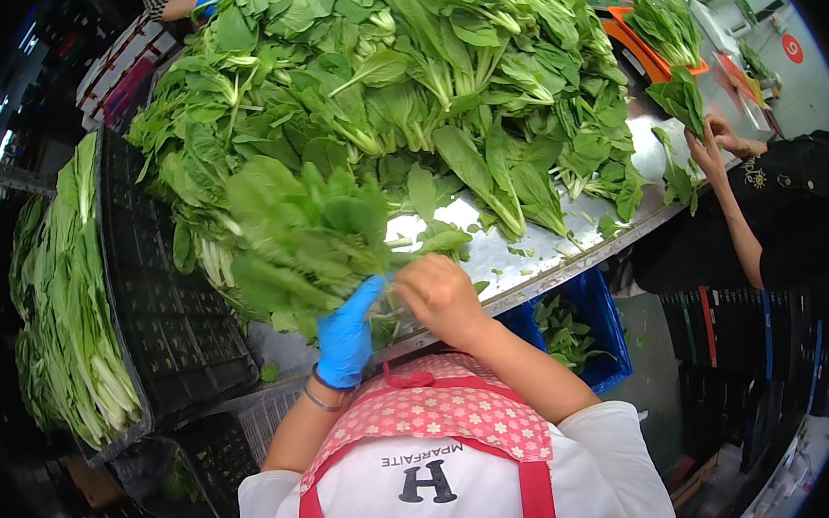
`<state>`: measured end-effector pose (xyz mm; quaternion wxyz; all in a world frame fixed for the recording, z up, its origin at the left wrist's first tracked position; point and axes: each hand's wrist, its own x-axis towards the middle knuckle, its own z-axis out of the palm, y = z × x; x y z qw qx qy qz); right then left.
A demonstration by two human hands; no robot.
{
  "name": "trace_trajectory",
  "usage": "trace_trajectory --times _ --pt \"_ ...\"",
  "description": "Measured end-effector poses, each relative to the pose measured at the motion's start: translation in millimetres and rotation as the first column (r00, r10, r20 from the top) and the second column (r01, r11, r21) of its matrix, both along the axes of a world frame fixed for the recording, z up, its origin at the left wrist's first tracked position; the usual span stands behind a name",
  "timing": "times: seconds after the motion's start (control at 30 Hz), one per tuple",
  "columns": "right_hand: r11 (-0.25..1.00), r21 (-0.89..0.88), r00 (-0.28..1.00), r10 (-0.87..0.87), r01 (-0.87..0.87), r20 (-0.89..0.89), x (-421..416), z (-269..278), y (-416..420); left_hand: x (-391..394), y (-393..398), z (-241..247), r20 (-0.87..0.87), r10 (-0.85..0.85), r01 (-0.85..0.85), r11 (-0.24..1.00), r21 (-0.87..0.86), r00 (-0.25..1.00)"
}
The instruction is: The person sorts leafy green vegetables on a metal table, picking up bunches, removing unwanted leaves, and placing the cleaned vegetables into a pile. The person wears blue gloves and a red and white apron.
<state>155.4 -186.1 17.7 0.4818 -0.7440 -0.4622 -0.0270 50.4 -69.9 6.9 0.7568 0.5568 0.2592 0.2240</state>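
My left hand (347, 334), in a blue glove, grips a bunch of leafy greens (300, 232) around its stems. The bunch is blurred and its leaves fan out to the upper left. Close beside the stem ends is my bare right hand (441, 296), its fingers curled inward; whether anything is pinched between them is hidden. Both hands are over the near edge of a metal table (523, 267). A large heap of the same greens (398, 97) rises beyond them, with loose leaves and trimmings scattered on the metal.
At left stands a black plastic crate (163, 298) with long-leaved greens (77, 320) beside it. A blue-lined bin (614, 366) holding leaves sits below the table edge. To the right, a co-worker's hands (715, 147) hold greens near an orange tray (628, 46). Another person's gloved hand (206, 5) shows at upper left.
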Motion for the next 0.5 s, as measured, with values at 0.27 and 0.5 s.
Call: trace_trajectory --times 0.27,0.5 --pt "0.976 -0.171 0.985 -0.115 0.136 0.128 14.3 -19.4 -8.1 -0.4 24.5 47.9 0.111 0.195 -0.158 0.947 -0.278 0.975" --pt "0.649 -0.350 0.729 -0.658 0.675 0.187 85.4 -46.8 -82.8 -6.7 22.6 -1.5 -0.002 0.136 -0.135 0.982 -0.130 0.991"
